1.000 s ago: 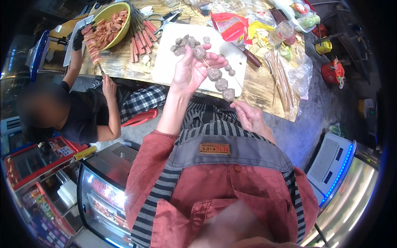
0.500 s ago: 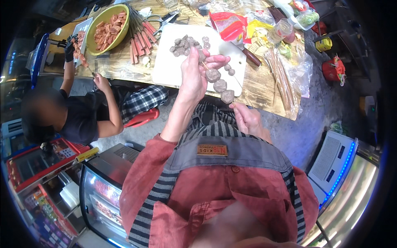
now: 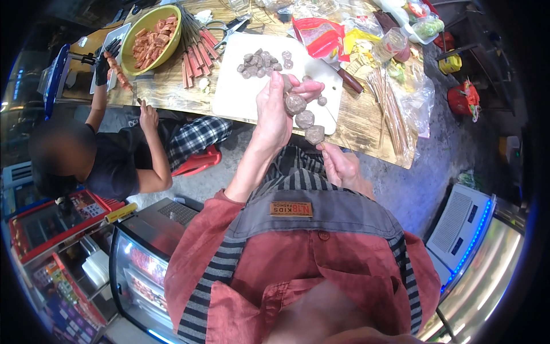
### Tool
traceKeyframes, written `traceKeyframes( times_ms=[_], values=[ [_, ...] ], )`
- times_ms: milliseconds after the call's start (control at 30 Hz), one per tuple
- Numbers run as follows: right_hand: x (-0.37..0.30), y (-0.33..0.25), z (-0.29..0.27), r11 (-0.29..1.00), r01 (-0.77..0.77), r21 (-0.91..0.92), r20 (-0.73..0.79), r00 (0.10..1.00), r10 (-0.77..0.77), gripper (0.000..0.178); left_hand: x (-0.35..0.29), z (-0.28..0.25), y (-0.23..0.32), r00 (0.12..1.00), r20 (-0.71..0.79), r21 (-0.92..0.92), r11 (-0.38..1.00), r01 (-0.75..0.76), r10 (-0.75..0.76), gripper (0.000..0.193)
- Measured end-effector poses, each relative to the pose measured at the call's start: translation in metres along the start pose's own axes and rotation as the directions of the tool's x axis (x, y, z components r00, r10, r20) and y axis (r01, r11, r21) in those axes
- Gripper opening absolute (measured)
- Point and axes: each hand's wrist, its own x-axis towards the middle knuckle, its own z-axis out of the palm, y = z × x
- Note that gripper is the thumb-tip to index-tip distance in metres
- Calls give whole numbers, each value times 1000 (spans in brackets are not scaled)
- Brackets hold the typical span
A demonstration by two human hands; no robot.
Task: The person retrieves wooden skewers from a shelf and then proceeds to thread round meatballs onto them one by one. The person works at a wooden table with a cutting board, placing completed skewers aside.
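Note:
A bamboo skewer strung with several grey-brown meatballs [image 3: 305, 119] slants between my hands, over the near edge of the white cutting board [image 3: 229, 94]. My left hand [image 3: 271, 114] is closed round a meatball at the skewer's upper end, thumb on one side and fingers on the other. Pinched in my right hand [image 3: 342, 166] is the skewer's lower end, just below the last ball. Loose meatballs [image 3: 259, 63] lie in a pile on the board beyond my left hand. Past my left fingers, another short skewer with small balls [image 3: 322, 101] rests on the board, partly hidden.
A knife [image 3: 349, 80] lies at the board's right, near a red bag [image 3: 321, 39] and a bundle of bamboo skewers [image 3: 392, 114]. To the left are a yellow bowl of meat [image 3: 175, 57] and scissors [image 3: 229, 27]. A co-worker [image 3: 114, 160] sits at the left, holding skewered meat [image 3: 119, 74].
The meatball in my left hand has come closer to the others along the skewer, covering the bare stick. My right hand has barely moved. The co-worker's bare hand has moved slightly away from the meat.

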Motion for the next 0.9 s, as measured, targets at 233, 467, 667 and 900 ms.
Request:
traceKeyframes(
  times_ms=[233, 467, 667, 900],
  values=[
    [6, 0, 3, 999, 47, -22, -38, 998, -47, 17, -7, 3, 0, 997, 72, 42, 999, 10, -13, 37],
    [16, 8, -1, 997, 77, 12, -100, 992, -75, 12, -4, -4, 14, 987, 163, -83, 996, 11, 2, 56],
    [21, 0, -5, 985, -88, 146, 31, 996, 84, 9, 0, 2, 19, 977, 203, -170, 981, 96, -61, 67],
    [28, 0, 10, 966, -123, 229, -2, 992, 126, 13, -2, 10, -4, 956, 225, -214, 948, 237, -188, 53]
  ],
)
